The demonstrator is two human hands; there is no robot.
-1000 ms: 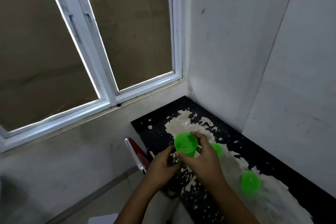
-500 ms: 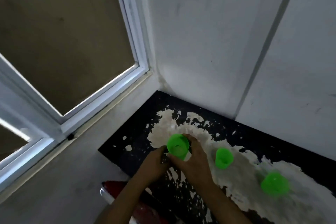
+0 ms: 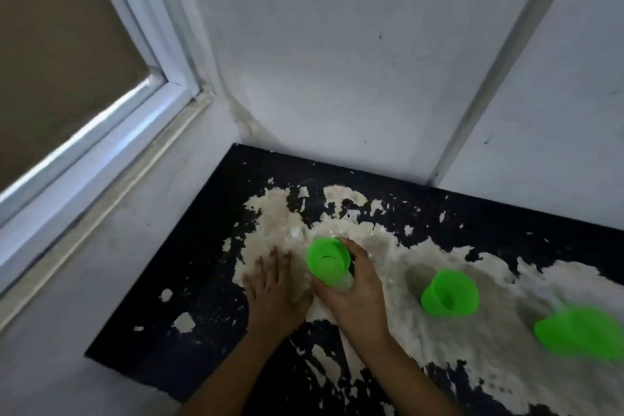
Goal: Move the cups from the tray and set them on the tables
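Black worktop [image 3: 202,321] with big worn pale patches, pushed into a room corner; white wall [image 3: 337,61] runs along its far edge beyond both hands, window [image 3: 101,94] with white frame off to the left of the left hand, grey ledge below it. Wall has a vertical seam further right. Right hand [image 3: 358,297] wraps a green cup [image 3: 328,262], fingers and thumb curled round its lower body; a paler, whitish band shows at the cup's bottom between the fingers, can't tell what it is. Cup mouth faces up and leans toward the camera and a bit left, long axis near vertical but tilted; whether its base touches the worktop is hidden by the hand. Left hand [image 3: 275,294] lies flat just left of the held cup, fingers straight and spread, palm down on the pale patch, not gripping anything, its thumb side touching or nearly touching the right hand. Second green cup [image 3: 449,294] stands on the worktop to the right of the right hand, apart from it, mouth toward the camera, shadow falling to its left. Third green cup [image 3: 580,334] further right again near the frame edge, blurred, orientation hard to read. The three cups sit roughly in a row running rightward from the hands. Both forearms enter from the bottom edge, nothing lying between the hands and the far wall.
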